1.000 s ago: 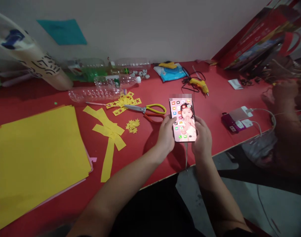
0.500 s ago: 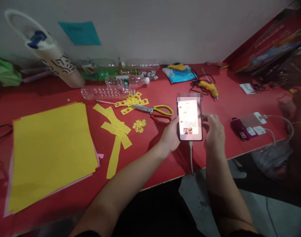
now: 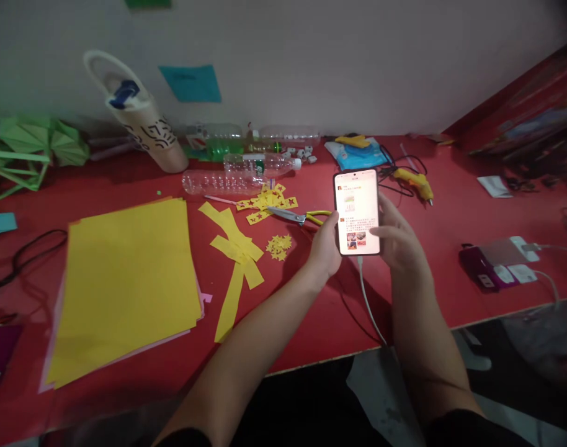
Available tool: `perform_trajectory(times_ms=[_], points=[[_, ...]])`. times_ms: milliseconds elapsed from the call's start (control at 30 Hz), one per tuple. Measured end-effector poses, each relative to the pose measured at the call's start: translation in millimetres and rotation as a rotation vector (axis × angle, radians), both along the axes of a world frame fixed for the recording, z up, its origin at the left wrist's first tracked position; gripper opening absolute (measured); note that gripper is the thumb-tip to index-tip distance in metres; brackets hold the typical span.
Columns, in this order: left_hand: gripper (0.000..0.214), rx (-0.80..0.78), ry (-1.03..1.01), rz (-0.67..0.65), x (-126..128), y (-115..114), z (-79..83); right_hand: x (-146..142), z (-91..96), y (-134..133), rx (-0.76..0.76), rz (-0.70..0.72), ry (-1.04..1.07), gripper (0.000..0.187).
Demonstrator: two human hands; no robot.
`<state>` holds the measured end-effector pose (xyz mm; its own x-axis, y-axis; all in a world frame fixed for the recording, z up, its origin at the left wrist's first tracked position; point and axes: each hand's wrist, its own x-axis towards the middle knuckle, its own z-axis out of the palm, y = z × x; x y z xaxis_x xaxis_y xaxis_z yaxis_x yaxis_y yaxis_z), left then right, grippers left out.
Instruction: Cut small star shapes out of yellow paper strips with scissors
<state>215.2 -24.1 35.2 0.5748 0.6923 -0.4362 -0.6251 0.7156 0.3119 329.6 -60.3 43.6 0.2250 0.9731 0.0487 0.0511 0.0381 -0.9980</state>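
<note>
A lit smartphone (image 3: 357, 214) is upright over the red table, with text and small pictures on its screen. My left hand (image 3: 324, 251) wraps round its left edge, thumb at the side. On the right side, my right hand (image 3: 402, 242) cups the phone with its thumb over the lower screen; some of its fingers are hidden. A white cable (image 3: 368, 304) runs from the phone's bottom end. Left of it lie scissors (image 3: 293, 215) with yellow and red handles, their grips partly behind my left hand. Small yellow paper stars (image 3: 278, 247) are heaped nearby, beside punched strips (image 3: 269, 202).
Yellow paper sheets (image 3: 129, 285) and cut strips (image 3: 237, 245) cover the left. Behind stand a tumbler (image 3: 156, 136) and plastic bottles (image 3: 260, 164). A yellow glue gun (image 3: 414, 184) and blue packet (image 3: 355, 155) lie at back right. A purple power bank-like object (image 3: 479, 267) has cables.
The view has shifted left, so the table things appear farther right. My right thumb has moved onto the phone's screen, and the screen content is clearer.
</note>
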Motion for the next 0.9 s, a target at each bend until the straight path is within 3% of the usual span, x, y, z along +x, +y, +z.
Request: perform_trajectory(times_ms=[167,533,667,900], points=[[0.040,0.024,-0.010,0.057,-5,9,1.9,-6,-2.2,-8,0.008,0.131,0.031,0.090],[0.040,0.028,-0.060,0.047,-7,12,0.7,-3,-15.1,-5,0.097,0.186,0.018,0.078],[0.043,0.019,-0.074,0.073,-8,15,2.3,-3,-30.0,-3,0.225,0.080,-0.148,0.088],[0.040,-0.010,-0.060,0.118,-10,17,3.6,-3,-32.9,-8,0.200,0.112,-0.344,0.092]])
